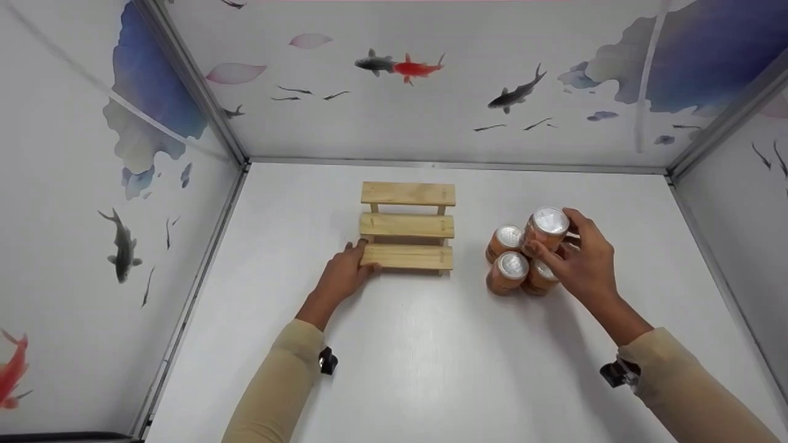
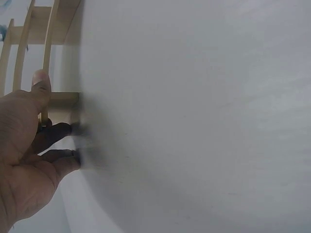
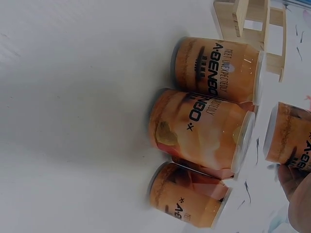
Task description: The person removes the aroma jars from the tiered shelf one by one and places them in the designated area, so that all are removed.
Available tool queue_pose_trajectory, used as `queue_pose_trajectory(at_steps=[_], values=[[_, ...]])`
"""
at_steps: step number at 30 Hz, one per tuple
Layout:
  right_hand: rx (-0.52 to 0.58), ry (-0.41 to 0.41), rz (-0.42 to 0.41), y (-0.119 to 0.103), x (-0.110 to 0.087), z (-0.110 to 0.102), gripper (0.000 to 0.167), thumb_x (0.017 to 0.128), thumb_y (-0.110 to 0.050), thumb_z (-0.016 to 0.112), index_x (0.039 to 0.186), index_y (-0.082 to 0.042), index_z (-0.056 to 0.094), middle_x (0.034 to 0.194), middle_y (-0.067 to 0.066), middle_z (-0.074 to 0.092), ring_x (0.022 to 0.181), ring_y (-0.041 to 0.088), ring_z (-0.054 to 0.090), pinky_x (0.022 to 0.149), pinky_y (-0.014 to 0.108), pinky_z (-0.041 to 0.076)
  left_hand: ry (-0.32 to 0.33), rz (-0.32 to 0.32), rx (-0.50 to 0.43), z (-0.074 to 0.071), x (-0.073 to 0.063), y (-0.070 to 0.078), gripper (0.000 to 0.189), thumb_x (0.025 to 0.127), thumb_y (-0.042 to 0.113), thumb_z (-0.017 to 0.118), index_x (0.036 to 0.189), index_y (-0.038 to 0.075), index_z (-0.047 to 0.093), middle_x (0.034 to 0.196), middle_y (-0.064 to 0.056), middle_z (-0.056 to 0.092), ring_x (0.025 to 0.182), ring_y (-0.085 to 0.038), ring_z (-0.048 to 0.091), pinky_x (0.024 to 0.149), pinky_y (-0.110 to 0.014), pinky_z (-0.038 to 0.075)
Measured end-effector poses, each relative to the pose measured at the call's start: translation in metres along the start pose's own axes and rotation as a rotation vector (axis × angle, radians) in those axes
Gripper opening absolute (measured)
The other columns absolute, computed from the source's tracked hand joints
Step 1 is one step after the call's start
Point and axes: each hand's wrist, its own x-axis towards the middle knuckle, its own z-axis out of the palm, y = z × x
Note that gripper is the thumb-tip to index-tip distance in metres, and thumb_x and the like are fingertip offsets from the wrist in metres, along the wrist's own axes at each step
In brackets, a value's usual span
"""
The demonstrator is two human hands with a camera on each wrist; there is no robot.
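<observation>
A three-step wooden display rack [image 1: 407, 226] stands on the white table, left of the cans. My left hand [image 1: 346, 271] grips the left end of its lowest step; in the left wrist view the thumb [image 2: 42, 82] lies on the plank and the other fingers reach round its end. My right hand [image 1: 582, 255] holds an orange can [image 1: 542, 237] with a silver lid, between thumb and fingers. That can is raised above a tight cluster of similar upright cans [image 1: 507, 277], which the right wrist view shows from the side, with "A-BENBO" lettering on the labels [image 3: 214, 68].
White panels printed with fish [image 1: 516, 92] and blue lotus shapes wall the table [image 1: 394, 357] at the back and both sides. A metal strip [image 1: 431, 164] runs along the back edge. Dark wrist cameras [image 1: 328, 361] sit by both sleeves.
</observation>
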Motion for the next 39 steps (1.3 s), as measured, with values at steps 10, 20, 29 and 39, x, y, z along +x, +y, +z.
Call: queue_pose_trajectory(at_steps=[10, 20, 29, 39], values=[[0.022, 0.043, 0.003, 0.008, -0.012, -0.010, 0.076, 0.084, -0.005, 0.097, 0.148, 0.008, 0.060, 0.132, 0.027, 0.071, 0.116, 0.036, 0.072, 0.093, -0.002, 0.048, 0.006, 0.001, -0.003, 0.001, -0.001, 0.000, 0.081, 0.109, 0.049, 0.068, 0.170, 0.003, 0.040, 0.169, -0.031, 0.046, 0.160, -0.045, 0.045, 0.129, -0.058, 0.044], [-0.015, 0.071, 0.039, 0.019, -0.022, -0.021, 0.075, 0.082, -0.005, 0.098, 0.146, 0.008, 0.061, 0.132, 0.026, 0.071, 0.116, -0.013, 0.056, 0.091, 0.000, 0.050, -0.008, -0.014, -0.009, 0.001, -0.001, 0.000, 0.080, 0.110, 0.048, 0.067, 0.171, 0.004, 0.039, 0.171, -0.028, 0.044, 0.162, -0.044, 0.042, 0.131, -0.058, 0.042], [-0.015, 0.098, 0.041, 0.025, -0.031, -0.033, 0.075, 0.081, -0.007, 0.099, 0.145, 0.007, 0.063, 0.133, 0.025, 0.073, 0.115, -0.010, 0.059, 0.091, -0.001, 0.049, -0.006, 0.002, -0.008, 0.000, 0.000, 0.001, 0.083, 0.108, 0.050, 0.067, 0.170, 0.001, 0.040, 0.169, -0.030, 0.046, 0.160, -0.047, 0.046, 0.128, -0.060, 0.044], [-0.019, 0.127, 0.097, 0.031, -0.040, -0.041, 0.075, 0.080, -0.006, 0.099, 0.145, 0.006, 0.063, 0.132, 0.024, 0.073, 0.113, -0.011, 0.059, 0.090, -0.002, 0.049, -0.016, -0.018, -0.025, 0.001, 0.000, -0.001, 0.083, 0.110, 0.050, 0.066, 0.171, 0.002, 0.037, 0.171, -0.028, 0.044, 0.161, -0.046, 0.044, 0.130, -0.059, 0.042]])
